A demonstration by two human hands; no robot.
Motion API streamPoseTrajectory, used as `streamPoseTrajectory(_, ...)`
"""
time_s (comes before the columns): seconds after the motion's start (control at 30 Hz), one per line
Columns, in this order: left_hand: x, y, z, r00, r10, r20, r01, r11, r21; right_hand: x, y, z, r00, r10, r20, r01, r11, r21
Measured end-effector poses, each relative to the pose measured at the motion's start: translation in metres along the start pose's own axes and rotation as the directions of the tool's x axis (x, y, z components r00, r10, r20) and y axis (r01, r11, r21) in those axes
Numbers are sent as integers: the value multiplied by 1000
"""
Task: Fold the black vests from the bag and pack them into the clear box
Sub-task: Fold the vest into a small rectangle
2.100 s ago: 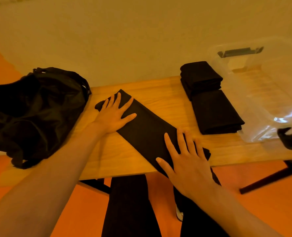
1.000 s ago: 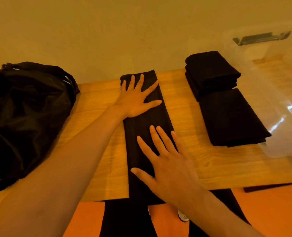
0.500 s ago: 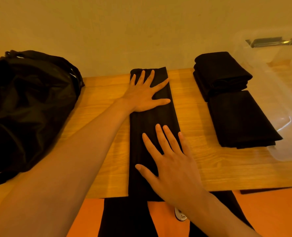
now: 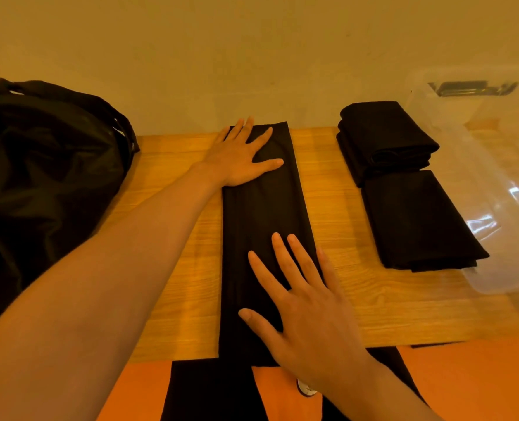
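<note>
A black vest (image 4: pixel 261 214), folded into a long narrow strip, lies straight across the wooden table (image 4: pixel 176 226) from the wall to the near edge. My left hand (image 4: pixel 240 159) presses flat on its far end, fingers spread. My right hand (image 4: pixel 303 311) lies flat on its near end, fingers straight. The black bag (image 4: pixel 45 183) sits at the left of the table. Two folded black vests rest to the right: a thicker bundle (image 4: pixel 382 138) at the back and a flat one (image 4: pixel 416 220) in front. The clear box (image 4: pixel 495 183) stands at the far right.
A plain wall runs just behind the table. Orange floor (image 4: pixel 470 378) shows below the near edge, with my dark trouser legs (image 4: pixel 209 390) under the table. The clear box has a dark latch (image 4: pixel 470 88) on its far rim.
The vest strip was turned from a diagonal to lie straight toward the wall. Both hands stayed flat on it, and in the last half second the left hand slid slightly toward the far end.
</note>
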State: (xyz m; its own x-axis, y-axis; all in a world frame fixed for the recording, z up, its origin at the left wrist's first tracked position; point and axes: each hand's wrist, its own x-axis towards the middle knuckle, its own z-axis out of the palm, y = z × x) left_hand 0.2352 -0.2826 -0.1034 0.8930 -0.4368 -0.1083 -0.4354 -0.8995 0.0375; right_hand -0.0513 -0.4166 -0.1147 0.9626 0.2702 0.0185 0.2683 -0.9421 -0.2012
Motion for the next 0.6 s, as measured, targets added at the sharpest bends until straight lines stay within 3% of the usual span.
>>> streamPoseTrajectory(0.2, -1, -1, -6, 999, 13, 33, -14, 1000, 26, 1, 0, 0, 1000, -10, -7, 10, 1000, 12)
streamPoseTrajectory(0.3, -19, 6, -11, 997, 56, -54, -53, 998, 40, 0, 1, 0, 1000, -2, 5, 2, 1000, 17)
streamPoseTrajectory(0.4, -65, 22, -18, 983, 109, -147, -123, 988, -94, -2, 3, -4, 1000, -16, 2, 16, 999, 42)
streamPoseTrajectory(0.5, -139, 39, -20, 980, 165, -114, -193, 932, -308, -8, 13, -11, 996, -71, -61, 80, 985, 151)
streamPoseTrajectory(0.6, -228, 47, -10, 961, 261, -94, -276, 863, -423, -24, 34, -16, 972, -206, -115, 220, 968, 124)
